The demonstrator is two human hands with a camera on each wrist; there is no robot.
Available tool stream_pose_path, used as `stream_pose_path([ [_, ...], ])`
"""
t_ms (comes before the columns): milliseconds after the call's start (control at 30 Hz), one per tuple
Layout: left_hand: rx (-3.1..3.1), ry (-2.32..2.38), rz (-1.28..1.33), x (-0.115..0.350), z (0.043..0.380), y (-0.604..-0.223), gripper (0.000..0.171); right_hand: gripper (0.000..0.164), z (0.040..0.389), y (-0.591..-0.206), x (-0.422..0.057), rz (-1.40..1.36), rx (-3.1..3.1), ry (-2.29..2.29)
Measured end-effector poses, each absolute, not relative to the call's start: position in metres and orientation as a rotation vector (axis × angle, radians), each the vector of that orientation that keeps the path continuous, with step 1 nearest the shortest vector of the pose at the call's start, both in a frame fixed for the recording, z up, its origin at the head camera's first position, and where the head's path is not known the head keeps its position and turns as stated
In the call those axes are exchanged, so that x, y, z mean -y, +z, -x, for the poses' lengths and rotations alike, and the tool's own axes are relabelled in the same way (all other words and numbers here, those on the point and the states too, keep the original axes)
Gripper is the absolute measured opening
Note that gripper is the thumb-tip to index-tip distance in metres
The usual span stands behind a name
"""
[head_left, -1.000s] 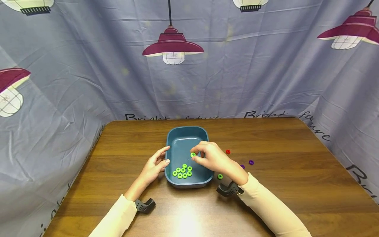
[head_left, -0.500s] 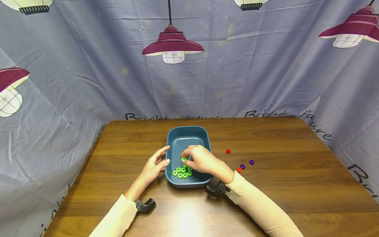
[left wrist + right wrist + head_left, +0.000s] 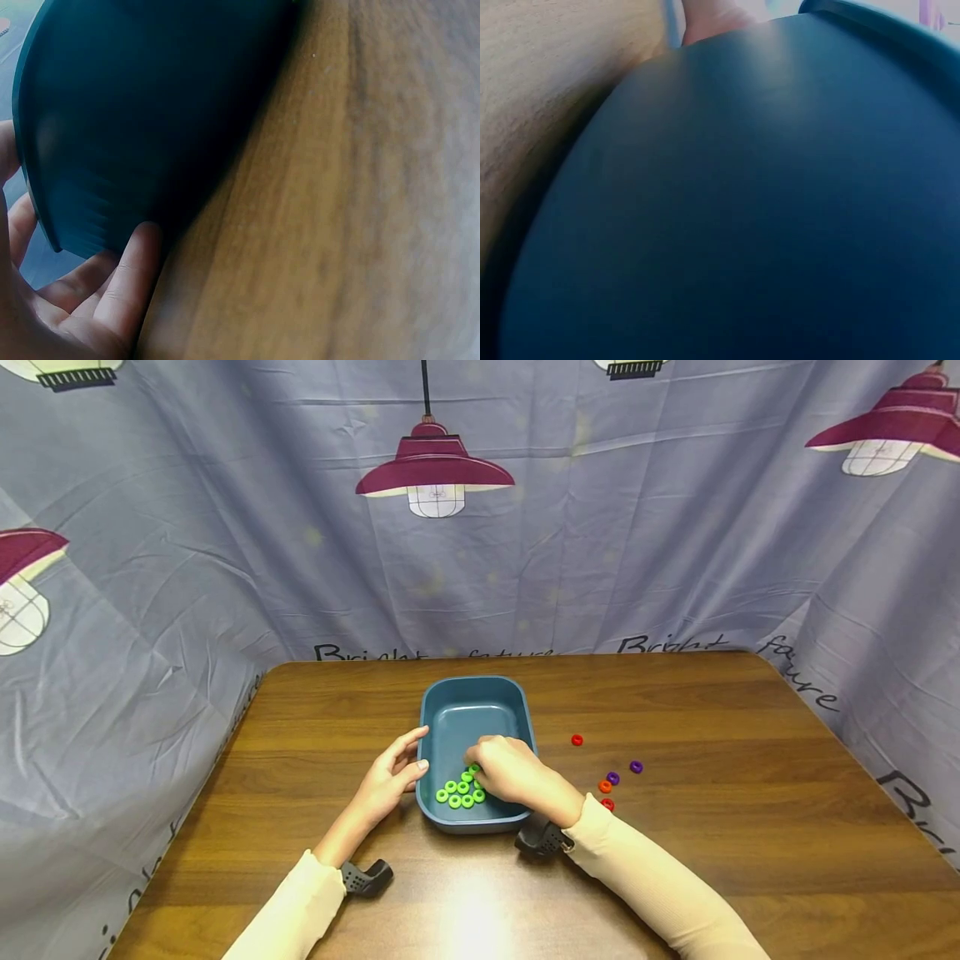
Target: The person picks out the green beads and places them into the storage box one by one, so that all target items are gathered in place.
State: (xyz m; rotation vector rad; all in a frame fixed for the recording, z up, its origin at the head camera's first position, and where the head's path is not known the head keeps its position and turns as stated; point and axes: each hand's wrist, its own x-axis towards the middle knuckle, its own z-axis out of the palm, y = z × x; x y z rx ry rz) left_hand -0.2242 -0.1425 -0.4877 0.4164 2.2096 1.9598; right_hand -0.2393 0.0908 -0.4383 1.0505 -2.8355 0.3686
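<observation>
A blue-green plastic bin (image 3: 480, 681) stands on the table, its floor dotted with several small green rings (image 3: 454, 802) near the front. My left hand (image 3: 390, 781) rests against the bin's left side, fingers relaxed along the outer wall and thumb at the rim. In the left wrist view, the left fingers (image 3: 131, 281) touch the bin's outside wall (image 3: 142, 120). Reaching over the right rim, my right hand (image 3: 506, 768) has curled fingers at a green ring (image 3: 474, 768), which it appears to pinch low inside the bin. The right fingertips are partly hidden.
Right of the bin lie a red ring (image 3: 577, 740), two purple rings (image 3: 636, 767), an orange ring (image 3: 605, 786) and another red ring (image 3: 607, 805), partly covered by the right arm. A grey curtain (image 3: 480, 568) hangs behind the wooden table (image 3: 337, 693).
My right hand has carried the green ring left, then down beside the other green rings. Loose rings near the right wrist came into sight. The left hand and the bin stay put.
</observation>
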Motion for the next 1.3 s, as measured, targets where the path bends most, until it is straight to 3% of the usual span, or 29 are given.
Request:
stream_pose_path([
  [367, -2.215, 1.956, -0.404, 0.142, 0.224, -0.488, 0.058, 0.027, 0.239, -0.441, -0.092, -1.05, 2.862, 0.328],
  [600, -2.222, 1.943, -0.399, 0.141, 0.224, -0.487, 0.058, 0.01, 0.239, -0.439, -0.094, -1.054, 2.812, 0.406],
  [767, -2.217, 1.946, -0.39, 0.142, 0.224, -0.486, 0.058, 0.018, 0.239, -0.434, -0.1, -1.064, 2.701, 0.6],
  [1300, -2.239, 1.947, -0.4, 0.141, 0.224, -0.488, 0.058, 0.015, 0.233, -0.433, -0.168, -0.932, 2.383, 0.895],
])
